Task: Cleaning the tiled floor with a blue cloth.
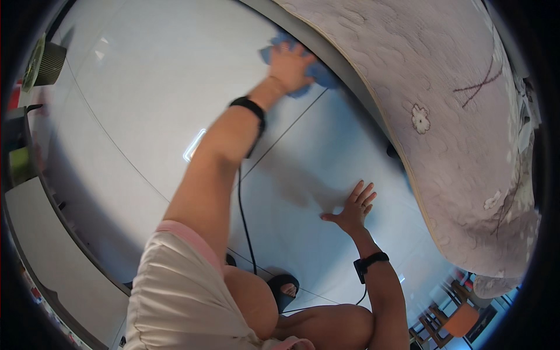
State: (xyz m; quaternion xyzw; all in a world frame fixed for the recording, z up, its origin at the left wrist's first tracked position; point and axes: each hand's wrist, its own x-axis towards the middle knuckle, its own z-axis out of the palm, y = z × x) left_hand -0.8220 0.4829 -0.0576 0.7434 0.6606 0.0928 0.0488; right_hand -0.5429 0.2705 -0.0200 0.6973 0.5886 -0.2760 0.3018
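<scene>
My left hand (290, 69) bears down on a crumpled blue cloth (324, 76) on the pale tiled floor (175, 64), beside the base of the bed. The cloth shows around the palm and past the fingers, which are somewhat smeared by motion. Lower and to the right, my right hand (353, 211) is open with fingers spread and thumb out, low over the floor; whether it touches the tiles I cannot tell. Nothing is in it. Both wrists carry black bands (248, 108), with thin black cables running back toward me.
On the right, a bed with a pinkish quilted cover (408, 70) overhangs the floor. My knees are bent, with a black slipper (284, 290) beneath. A ribbed bin (50, 63) stands far left, above a white cabinet (64, 245). An orange-seated chair (461, 319) is at lower right.
</scene>
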